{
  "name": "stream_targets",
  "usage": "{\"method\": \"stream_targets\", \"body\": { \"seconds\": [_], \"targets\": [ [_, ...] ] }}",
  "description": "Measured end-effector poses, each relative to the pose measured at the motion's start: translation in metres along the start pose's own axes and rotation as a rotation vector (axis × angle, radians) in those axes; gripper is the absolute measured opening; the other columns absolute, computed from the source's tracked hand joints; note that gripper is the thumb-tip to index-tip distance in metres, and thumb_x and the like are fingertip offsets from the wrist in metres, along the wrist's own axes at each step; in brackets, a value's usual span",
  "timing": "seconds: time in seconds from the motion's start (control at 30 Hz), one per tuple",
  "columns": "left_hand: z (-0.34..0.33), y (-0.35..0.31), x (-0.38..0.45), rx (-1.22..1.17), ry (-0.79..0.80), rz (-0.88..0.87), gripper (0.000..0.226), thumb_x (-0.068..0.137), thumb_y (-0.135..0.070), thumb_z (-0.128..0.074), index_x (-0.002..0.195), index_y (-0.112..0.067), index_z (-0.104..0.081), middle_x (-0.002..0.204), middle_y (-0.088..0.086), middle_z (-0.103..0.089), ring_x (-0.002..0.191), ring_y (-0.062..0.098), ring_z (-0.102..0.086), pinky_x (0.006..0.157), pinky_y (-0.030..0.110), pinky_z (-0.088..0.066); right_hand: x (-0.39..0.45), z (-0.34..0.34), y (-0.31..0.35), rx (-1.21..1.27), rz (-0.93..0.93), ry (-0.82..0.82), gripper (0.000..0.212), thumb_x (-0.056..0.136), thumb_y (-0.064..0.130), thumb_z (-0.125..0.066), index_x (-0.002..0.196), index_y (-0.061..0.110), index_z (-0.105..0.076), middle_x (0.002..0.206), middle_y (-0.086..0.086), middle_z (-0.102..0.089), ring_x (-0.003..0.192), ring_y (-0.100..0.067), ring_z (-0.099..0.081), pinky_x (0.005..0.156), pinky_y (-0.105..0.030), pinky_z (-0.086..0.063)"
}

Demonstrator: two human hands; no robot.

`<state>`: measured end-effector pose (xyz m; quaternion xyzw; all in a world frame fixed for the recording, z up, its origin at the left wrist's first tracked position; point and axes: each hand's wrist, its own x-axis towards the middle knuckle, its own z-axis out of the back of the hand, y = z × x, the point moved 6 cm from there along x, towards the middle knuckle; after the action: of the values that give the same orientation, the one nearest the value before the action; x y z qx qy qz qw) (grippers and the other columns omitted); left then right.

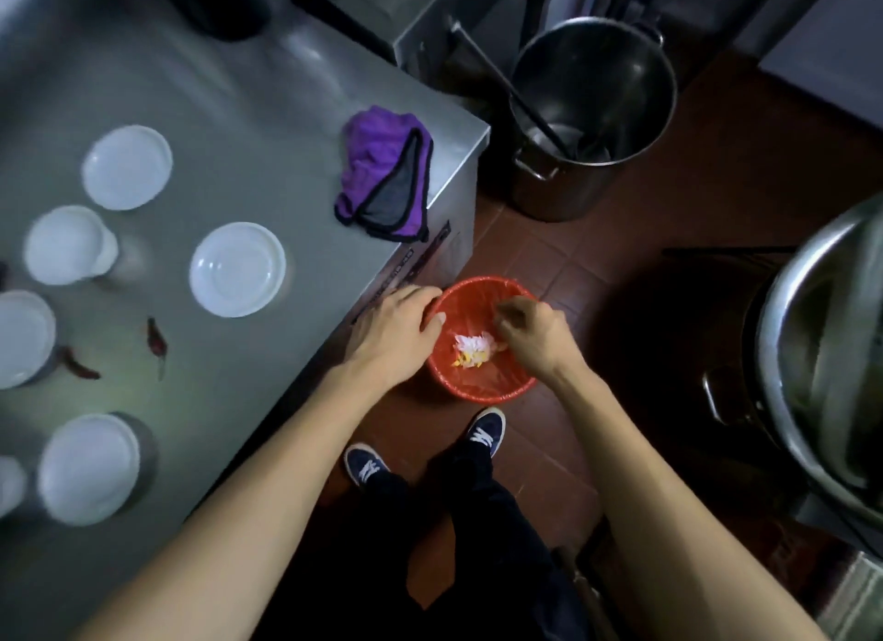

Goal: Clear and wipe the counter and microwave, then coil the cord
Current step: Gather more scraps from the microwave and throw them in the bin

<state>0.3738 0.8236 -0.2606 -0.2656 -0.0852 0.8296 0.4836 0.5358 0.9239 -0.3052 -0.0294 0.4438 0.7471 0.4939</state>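
The clearing is under way and far from finished, judging by what lies on the steel counter [200,115]. Both hands are over a red waste bin [482,387] standing on the tiled floor just off the counter's corner, at about 6 o'clock from the purple cloth [382,162].

The left hand [396,330] lies flat with straight fingers across the counter edge and the bin's rim at its 9 o'clock side; it grips nothing. The right hand [530,334] hangs over the bin's middle with its fingers drawn together and curled. Whether it pinches a last bit of scrap or has let go, I cannot tell. White and yellow scraps [473,351] lie at the bottom of the bin, so some debris is already off the counter.

What is left looks like most of the job. White dishes are scattered over the counter's left half, one [237,268] near the middle and another [126,166] at 11 o'clock from it. Two dried red chillies [156,344] lie on the steel at about 7 o'clock from the middle dish. The purple cloth sits bunched and untouched near the counter's far right corner, which suggests wiping is not yet begun.

Neither the microwave nor the cord can be made out. Large steel pots [592,115] stand on the floor at 1 o'clock from the bin.
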Motion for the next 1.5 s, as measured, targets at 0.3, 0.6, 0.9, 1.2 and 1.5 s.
{"method": "stream_targets", "body": {
  "seconds": [0.3, 0.6, 0.9, 1.2, 1.5],
  "targets": [
    [0.086, 0.062, -0.064, -0.026, -0.248, 0.075, 0.038, 0.097, -0.031, -0.058, 0.133, -0.017, -0.06, 0.132, 0.002, -0.063, 0.123, 0.026, -0.055, 0.103, 0.039, -0.043, -0.034, -0.003, 0.141, -0.213, 0.4, -0.054, 0.026, 0.087, 0.02, -0.054, 0.108, 0.016, -0.069, 0.106, -0.011, -0.073, 0.1, -0.036, -0.065, 0.08, -0.043, -0.053],
    [0.167, 0.16, -0.176, 0.009, -0.481, 0.184, 0.04, 0.096, -0.034, -0.058, 0.133, -0.019, -0.059, 0.13, 0.003, -0.064, 0.118, 0.029, -0.057, 0.095, 0.046, -0.049, -0.093, -0.078, 0.272, -0.284, 0.651, -0.023, 0.029, 0.093, 0.024, -0.061, 0.121, 0.019, -0.069, 0.117, -0.006, -0.071, 0.107, -0.027, -0.065, 0.089, -0.037, -0.052],
    [0.205, 0.26, -0.336, -0.084, -0.759, 0.332, 0.034, 0.096, -0.03, -0.059, 0.128, -0.019, -0.064, 0.123, 0.001, -0.068, 0.111, 0.027, -0.062, 0.086, 0.041, -0.052, -0.206, -0.184, 0.383, -0.285, 0.948, 0.007, 0.02, 0.092, 0.019, -0.064, 0.11, 0.016, -0.073, 0.106, -0.002, -0.075, 0.098, -0.022, -0.068, 0.087, -0.035, -0.053],
    [0.205, 0.359, -0.503, -0.076, -0.887, 0.541, 0.032, 0.094, -0.029, -0.061, 0.123, -0.017, -0.066, 0.117, 0.004, -0.069, 0.108, 0.029, -0.061, 0.085, 0.041, -0.052, -0.308, -0.299, 0.465, -0.327, 1.167, 0.133, 0.022, 0.092, 0.019, -0.064, 0.112, 0.017, -0.073, 0.109, -0.003, -0.074, 0.096, -0.022, -0.069, 0.085, -0.033, -0.054],
    [0.199, 0.411, -0.607, -0.109, -0.978, 0.727, 0.035, 0.097, -0.029, -0.059, 0.13, -0.017, -0.063, 0.124, 0.0, -0.067, 0.114, 0.023, -0.059, 0.092, 0.041, -0.049, -0.382, -0.392, 0.519, -0.295, 1.34, 0.313, 0.02, 0.092, 0.015, -0.064, 0.11, 0.014, -0.074, 0.105, -0.003, -0.075, 0.094, -0.019, -0.069, 0.087, -0.035, -0.054]
  ]
}}
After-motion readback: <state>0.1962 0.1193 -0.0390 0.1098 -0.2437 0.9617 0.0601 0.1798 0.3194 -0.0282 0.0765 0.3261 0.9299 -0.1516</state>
